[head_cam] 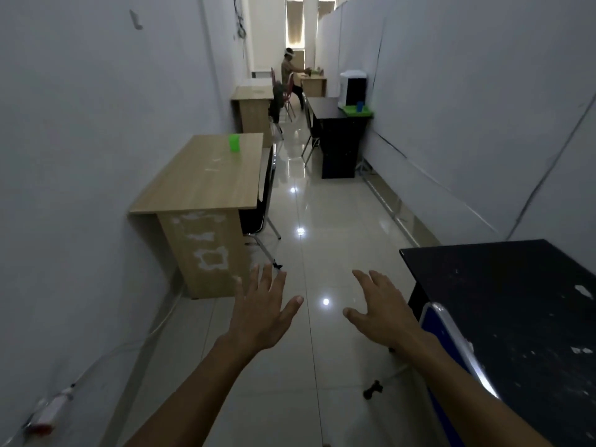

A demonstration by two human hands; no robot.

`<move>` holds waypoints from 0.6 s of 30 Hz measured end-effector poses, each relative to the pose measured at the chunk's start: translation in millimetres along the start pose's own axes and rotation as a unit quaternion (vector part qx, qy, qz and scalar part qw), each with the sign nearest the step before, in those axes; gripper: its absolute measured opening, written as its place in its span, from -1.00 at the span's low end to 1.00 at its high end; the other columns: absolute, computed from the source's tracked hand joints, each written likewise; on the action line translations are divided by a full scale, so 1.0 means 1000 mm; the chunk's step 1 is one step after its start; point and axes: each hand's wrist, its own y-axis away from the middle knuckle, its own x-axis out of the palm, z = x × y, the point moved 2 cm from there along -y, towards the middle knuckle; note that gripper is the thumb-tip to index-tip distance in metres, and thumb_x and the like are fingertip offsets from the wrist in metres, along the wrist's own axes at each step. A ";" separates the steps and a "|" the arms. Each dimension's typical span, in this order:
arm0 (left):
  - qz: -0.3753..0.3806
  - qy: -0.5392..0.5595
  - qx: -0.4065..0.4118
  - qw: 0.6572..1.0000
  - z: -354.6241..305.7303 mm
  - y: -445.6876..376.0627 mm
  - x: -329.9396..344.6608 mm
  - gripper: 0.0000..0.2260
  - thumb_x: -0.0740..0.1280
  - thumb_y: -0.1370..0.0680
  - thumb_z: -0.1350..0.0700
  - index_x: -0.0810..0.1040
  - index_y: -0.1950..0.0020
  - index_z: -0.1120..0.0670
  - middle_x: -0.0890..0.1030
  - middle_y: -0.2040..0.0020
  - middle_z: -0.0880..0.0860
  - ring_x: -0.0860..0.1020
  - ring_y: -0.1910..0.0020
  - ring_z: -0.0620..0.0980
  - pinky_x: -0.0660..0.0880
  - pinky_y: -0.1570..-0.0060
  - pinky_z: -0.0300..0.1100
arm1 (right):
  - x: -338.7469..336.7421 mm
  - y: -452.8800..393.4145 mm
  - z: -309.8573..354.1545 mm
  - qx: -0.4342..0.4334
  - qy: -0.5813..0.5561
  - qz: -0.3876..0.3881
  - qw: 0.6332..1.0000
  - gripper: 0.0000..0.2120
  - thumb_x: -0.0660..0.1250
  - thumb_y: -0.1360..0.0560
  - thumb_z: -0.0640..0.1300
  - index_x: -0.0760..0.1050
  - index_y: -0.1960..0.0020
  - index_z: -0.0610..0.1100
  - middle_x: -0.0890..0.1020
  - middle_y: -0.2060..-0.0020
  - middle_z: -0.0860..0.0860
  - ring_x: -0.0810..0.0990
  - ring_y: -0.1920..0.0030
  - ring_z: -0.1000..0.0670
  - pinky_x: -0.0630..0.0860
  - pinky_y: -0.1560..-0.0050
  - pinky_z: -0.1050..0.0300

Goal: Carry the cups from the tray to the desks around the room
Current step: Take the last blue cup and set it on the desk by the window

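A green cup (234, 143) stands upright on the near wooden desk (193, 188) along the left wall. Further down on the right, a green tray (351, 110) rests on a black desk (325, 106) and holds a blue cup (360, 106). My left hand (264, 309) and my right hand (382, 306) reach out over the tiled aisle, palms down, fingers spread, holding nothing. Both hands are well short of the tray and the cups.
A black desk (509, 314) with a blue chair back (451, 337) is at my near right. A chair (266, 188) stands at the wooden desk. A white dispenser (351, 87) sits behind the tray. A person (288, 79) works at a far desk. Another wooden desk (253, 98) stands further left.
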 end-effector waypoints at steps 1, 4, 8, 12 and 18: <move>0.000 -0.004 0.004 1.000 0.001 -0.027 0.000 -0.36 -0.10 -0.58 -0.31 0.02 -0.57 0.00 -0.13 -0.60 0.10 -0.22 -0.56 0.10 -0.18 -0.47 0.20 | -0.004 -0.024 -0.004 0.001 -0.002 -0.005 1.000 -0.23 0.28 -0.52 0.14 -0.06 -0.57 -0.01 0.02 -0.56 -0.14 -0.05 -0.56 -0.13 0.02 -0.53 -0.14; 0.008 -0.014 0.001 1.000 0.001 -0.109 0.000 -0.36 -0.09 -0.58 -0.31 0.01 -0.57 0.00 -0.15 -0.60 0.11 -0.23 -0.56 0.11 -0.19 -0.47 0.19 | -0.022 -0.098 -0.014 0.001 -0.010 -0.014 1.000 -0.23 0.29 -0.51 0.14 -0.05 -0.56 0.00 0.03 -0.56 -0.14 -0.04 -0.56 -0.12 0.03 -0.53 -0.12; 0.028 -0.018 -0.004 0.999 0.000 -0.218 -0.004 -0.35 -0.10 -0.57 -0.32 -0.02 -0.57 0.00 -0.15 -0.60 0.11 -0.25 -0.55 0.11 -0.19 -0.48 0.21 | -0.058 -0.200 -0.025 -0.007 -0.009 -0.024 1.000 -0.22 0.31 -0.50 0.14 -0.03 -0.56 -0.01 0.07 -0.55 -0.14 0.00 -0.55 -0.12 0.08 -0.52 -0.14; 0.048 -0.021 0.000 0.999 0.003 -0.313 -0.002 -0.35 -0.09 -0.57 -0.32 -0.01 -0.57 0.01 -0.15 -0.60 0.12 -0.23 -0.56 0.12 -0.20 -0.47 0.21 | -0.084 -0.290 -0.038 -0.006 0.011 -0.037 0.999 -0.22 0.33 -0.48 0.14 0.00 -0.55 -0.01 0.11 -0.54 -0.14 0.04 -0.55 -0.12 0.12 -0.51 -0.12; 0.064 -0.028 0.019 0.997 0.012 -0.461 0.004 -0.35 -0.06 -0.59 -0.31 -0.02 -0.57 0.01 -0.17 -0.60 0.12 -0.24 -0.56 0.13 -0.23 -0.46 0.21 | -0.107 -0.426 -0.058 -0.008 0.037 -0.046 0.998 -0.22 0.35 -0.47 0.15 0.04 -0.54 -0.01 0.16 -0.53 -0.16 0.09 -0.54 -0.13 0.15 -0.49 -0.12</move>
